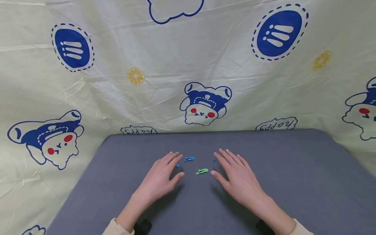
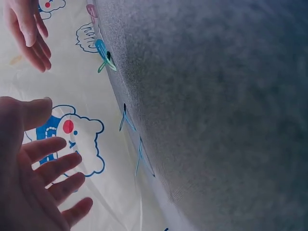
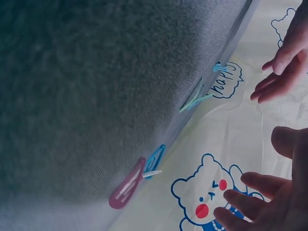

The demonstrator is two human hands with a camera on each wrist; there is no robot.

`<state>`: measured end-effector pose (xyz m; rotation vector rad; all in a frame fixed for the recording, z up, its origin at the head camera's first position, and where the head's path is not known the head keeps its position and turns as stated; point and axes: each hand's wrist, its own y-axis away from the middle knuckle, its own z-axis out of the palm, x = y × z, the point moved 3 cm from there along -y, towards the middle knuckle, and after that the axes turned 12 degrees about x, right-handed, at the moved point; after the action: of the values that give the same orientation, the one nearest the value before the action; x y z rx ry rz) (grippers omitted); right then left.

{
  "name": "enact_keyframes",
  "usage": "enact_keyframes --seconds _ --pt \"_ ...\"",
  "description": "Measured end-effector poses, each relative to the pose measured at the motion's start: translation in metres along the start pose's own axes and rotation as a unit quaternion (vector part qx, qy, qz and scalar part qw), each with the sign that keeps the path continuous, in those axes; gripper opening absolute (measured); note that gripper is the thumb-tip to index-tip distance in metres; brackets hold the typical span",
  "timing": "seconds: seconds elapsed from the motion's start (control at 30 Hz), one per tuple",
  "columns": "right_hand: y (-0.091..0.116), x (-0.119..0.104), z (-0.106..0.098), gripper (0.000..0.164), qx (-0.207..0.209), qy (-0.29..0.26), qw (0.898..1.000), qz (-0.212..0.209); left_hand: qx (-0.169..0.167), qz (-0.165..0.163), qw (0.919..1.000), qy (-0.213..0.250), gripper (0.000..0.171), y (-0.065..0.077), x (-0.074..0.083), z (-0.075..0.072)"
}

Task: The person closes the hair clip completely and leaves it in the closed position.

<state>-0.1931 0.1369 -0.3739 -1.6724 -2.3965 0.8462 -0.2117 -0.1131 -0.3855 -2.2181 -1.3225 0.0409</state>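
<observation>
Well, left hand (image 1: 160, 179): spreading its fingers wide, holding nothing, hovering near nine o'clock from the green clip (image 1: 202, 171).
Right hand (image 1: 239, 179): spreading just as wide, holding nothing, hovering between three and four.
Green clip: lying between the hands, nearest the right thumb; if both were reaching together, fingers might be colliding and flicking it away.
Left blue clip (image 1: 177, 165): peeking past the left fingers, so a careless sweep could be pushing it.
Middle blue clip (image 1: 189, 159): lying between ten and eleven.
Right blue clip (image 1: 215, 160): showing at two, mostly covered.
Purple clip (image 3: 127, 185): crowding that one, so a pinch might be catching both.
Curtain (image 1: 161, 52): hanging at twelve.
</observation>
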Motion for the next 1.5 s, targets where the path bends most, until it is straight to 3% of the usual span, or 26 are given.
enact_keyframes --seconds 0.3,0.53,0.67,0.83,1.07,1.3,1.5 --pt "-0.005 0.002 0.006 0.045 0.019 -0.06 0.998 -0.003 0.01 -0.035 0.9929 0.113 0.035 -0.006 0.006 0.005" --pt "-0.005 0.003 0.009 0.034 0.016 -0.088 0.996 -0.002 -0.033 -0.059 0.9804 0.185 0.021 -0.009 0.009 0.014" --pt "-0.007 0.004 0.013 0.031 -0.027 -0.122 0.992 0.01 -0.05 -0.073 0.9762 0.198 0.017 -0.011 0.007 0.018" --pt "-0.013 0.007 0.02 0.027 -0.089 -0.178 0.979 0.038 -0.073 -0.088 0.9662 0.231 0.018 -0.016 0.004 0.023" --pt "-0.023 0.01 0.027 0.026 -0.119 -0.197 0.972 0.048 -0.107 -0.097 0.949 0.281 0.02 -0.023 -0.001 0.032" --pt "-0.032 0.01 0.04 0.024 -0.141 -0.215 0.966 0.033 -0.116 -0.087 0.9444 0.295 0.019 -0.03 -0.001 0.038" --pt "-0.039 0.014 0.047 0.02 -0.148 -0.217 0.965 0.023 -0.126 -0.084 0.9466 0.284 0.019 -0.036 -0.001 0.046"
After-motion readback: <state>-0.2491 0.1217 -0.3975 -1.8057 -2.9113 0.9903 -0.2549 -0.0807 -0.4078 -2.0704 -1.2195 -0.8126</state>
